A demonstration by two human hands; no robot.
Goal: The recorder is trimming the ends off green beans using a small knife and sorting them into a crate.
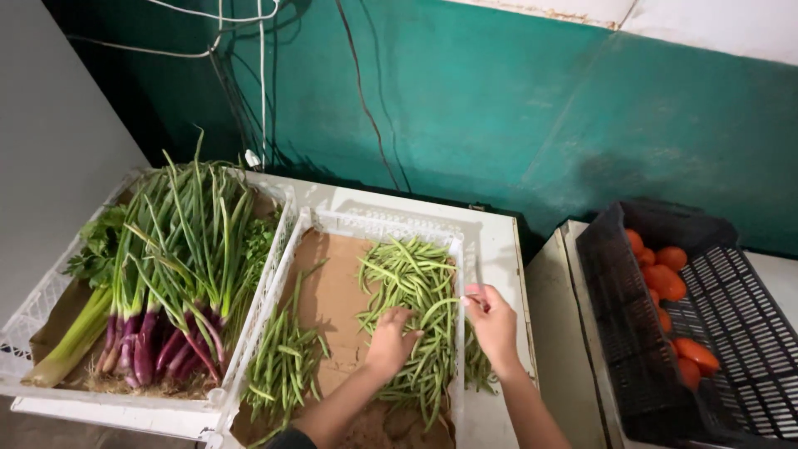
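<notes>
— Where were the green beans (pixel 413 287)?
— They lay in a loose heap on brown paper in the middle white crate (pixel 378 224), toward its right side, with a smaller pile (pixel 285 357) at the left.

— And the hands?
— The left hand (pixel 389 339) rested palm down on the heap, fingers curled among the pods. The right hand (pixel 490 320) hovered just past the crate's right rim, thumb and forefinger pinched narrowly on what looked like one bean tip.

— How would the pods handle?
— Light and slender, probably; fairly stiff but likely to snap if bent hard. They looked best taken near an end singly, or gathered by the middle in a bundle.

— What lay around them?
— To the left sat another white crate (pixel 33 312) of purple-based spring onions (pixel 170 274) and leafy herbs (pixel 100 245), both crates on a white counter (pixel 495 249). Well apart on the right stood a black crate (pixel 615 291) of orange-red tomatoes (pixel 665 278), against a green wall (pixel 499 100)
</notes>
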